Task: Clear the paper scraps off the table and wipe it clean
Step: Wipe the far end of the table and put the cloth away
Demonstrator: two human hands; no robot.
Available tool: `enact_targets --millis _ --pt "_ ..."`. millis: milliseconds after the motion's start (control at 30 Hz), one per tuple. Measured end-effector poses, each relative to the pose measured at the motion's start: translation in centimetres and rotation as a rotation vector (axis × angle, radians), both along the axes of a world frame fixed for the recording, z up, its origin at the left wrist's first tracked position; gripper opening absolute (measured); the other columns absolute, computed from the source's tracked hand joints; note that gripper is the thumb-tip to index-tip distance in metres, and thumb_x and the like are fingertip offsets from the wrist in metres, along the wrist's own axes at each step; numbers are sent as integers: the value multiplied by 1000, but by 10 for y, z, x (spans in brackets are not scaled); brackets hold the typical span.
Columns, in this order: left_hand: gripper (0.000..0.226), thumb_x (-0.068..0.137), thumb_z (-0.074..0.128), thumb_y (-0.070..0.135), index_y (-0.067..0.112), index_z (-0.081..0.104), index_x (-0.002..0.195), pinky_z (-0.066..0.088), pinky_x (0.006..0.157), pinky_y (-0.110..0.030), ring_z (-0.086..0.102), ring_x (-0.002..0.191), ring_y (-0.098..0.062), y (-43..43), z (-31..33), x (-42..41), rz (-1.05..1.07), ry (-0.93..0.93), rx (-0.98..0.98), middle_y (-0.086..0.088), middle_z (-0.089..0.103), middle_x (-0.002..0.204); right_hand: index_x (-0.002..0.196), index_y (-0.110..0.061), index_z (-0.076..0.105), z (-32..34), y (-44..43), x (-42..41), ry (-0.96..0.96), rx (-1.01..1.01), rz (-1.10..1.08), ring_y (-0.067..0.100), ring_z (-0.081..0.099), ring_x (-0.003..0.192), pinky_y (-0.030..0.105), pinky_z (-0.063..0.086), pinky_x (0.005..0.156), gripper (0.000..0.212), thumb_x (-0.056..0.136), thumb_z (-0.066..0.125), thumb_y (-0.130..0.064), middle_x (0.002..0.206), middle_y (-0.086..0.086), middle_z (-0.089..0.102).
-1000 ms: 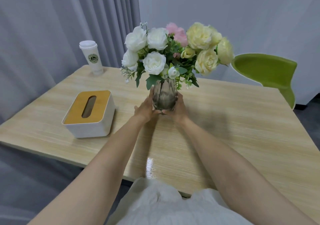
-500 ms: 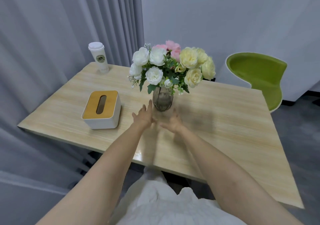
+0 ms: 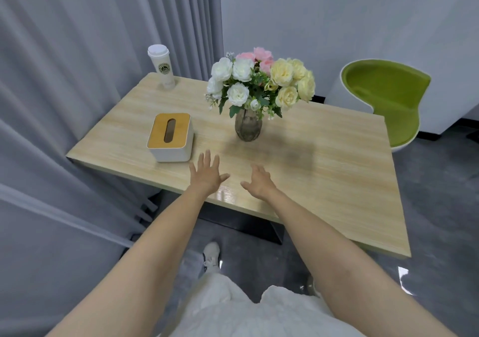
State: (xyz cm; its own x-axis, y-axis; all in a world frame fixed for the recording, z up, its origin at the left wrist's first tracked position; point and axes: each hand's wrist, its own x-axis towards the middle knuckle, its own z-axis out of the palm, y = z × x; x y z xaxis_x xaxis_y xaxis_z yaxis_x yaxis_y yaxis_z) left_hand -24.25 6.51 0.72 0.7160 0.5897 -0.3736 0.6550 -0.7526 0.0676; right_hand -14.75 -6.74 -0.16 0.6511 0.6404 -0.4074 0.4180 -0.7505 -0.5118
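Observation:
The light wooden table (image 3: 337, 181) carries a glass vase of white, cream and pink flowers (image 3: 248, 126) near its middle. To the vase's left sits a white tissue box with a wooden lid (image 3: 171, 137). My left hand (image 3: 206, 174) and my right hand (image 3: 259, 185) hover over the table's near edge, fingers spread, holding nothing. Both are well short of the vase. No paper scraps or cloth show on the tabletop.
A white lidded paper cup (image 3: 162, 67) stands at the far left corner. A green chair (image 3: 386, 98) sits beyond the table's right end. Grey curtains (image 3: 64, 103) hang along the left. My white shoe (image 3: 212, 257) is on the grey floor below.
My hands let go of the vase and drew back toward me. The camera pulled away, so the table looks smaller and the floor shows.

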Motion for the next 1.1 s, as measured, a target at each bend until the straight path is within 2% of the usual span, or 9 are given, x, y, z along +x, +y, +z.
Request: enact_targets --millis 233,467,567,667,800,867,967,1033,1100 --pt "73 97 21 59 19 -6 152 -4 114 -54 -20 144 -30 55 -1 -27 79 -106 116 -12 -20 157 148 -9 20 10 53 -9 -30 25 21 30 19 141 44 28 110 65 96 49 -35 154 10 21" --pt "66 101 24 48 17 -1 152 -4 113 -55 -11 146 -31 170 -7 -48 222 -269 75 -13 -5 159 144 -2 28 0 162 -18 153 42 -82 32 37 133 34 33 106 60 97 45 -36 147 18 35" --pt "61 102 29 43 15 9 151 11 113 -53 7 144 -35 225 -13 -43 279 -293 -51 -17 4 156 146 -4 26 -4 211 -23 259 128 -227 31 37 133 31 33 103 56 100 39 -34 147 17 36" --pt "56 101 29 42 11 19 147 34 103 -48 39 125 -42 261 -23 -33 358 -296 -297 -21 22 146 146 -8 28 -10 243 -23 319 193 -391 30 36 134 30 32 103 51 101 33 -32 149 14 36" --pt "44 103 28 32 4 33 137 38 86 -35 48 118 -37 282 -33 -26 388 -377 -549 -21 47 132 141 -10 36 -19 264 -23 358 240 -545 29 40 131 30 33 101 44 101 31 -29 145 11 41" --pt "41 103 29 29 4 36 135 35 85 -33 48 119 -34 286 -34 -22 423 -434 -618 -18 51 131 121 -12 50 -24 273 -18 361 249 -538 24 47 116 29 35 90 33 101 29 -26 133 14 49" --pt "41 103 30 30 7 41 134 36 87 -32 49 119 -29 302 -40 -15 442 -486 -704 -13 52 132 74 -15 50 -18 290 -10 351 235 -449 18 46 81 31 30 68 36 97 26 -29 86 7 55" --pt "42 103 30 36 10 43 133 40 95 -35 50 117 -24 315 -39 -11 442 -519 -848 -10 51 135 79 -12 54 -16 303 -5 448 323 -547 22 49 71 31 35 65 44 102 24 -34 77 5 53" --pt "52 102 31 44 14 32 144 34 107 -39 42 129 -23 327 -34 -4 512 -606 -942 -5 40 146 98 -15 50 -16 313 0 666 419 -698 23 53 55 28 42 51 43 101 21 -47 84 15 58"
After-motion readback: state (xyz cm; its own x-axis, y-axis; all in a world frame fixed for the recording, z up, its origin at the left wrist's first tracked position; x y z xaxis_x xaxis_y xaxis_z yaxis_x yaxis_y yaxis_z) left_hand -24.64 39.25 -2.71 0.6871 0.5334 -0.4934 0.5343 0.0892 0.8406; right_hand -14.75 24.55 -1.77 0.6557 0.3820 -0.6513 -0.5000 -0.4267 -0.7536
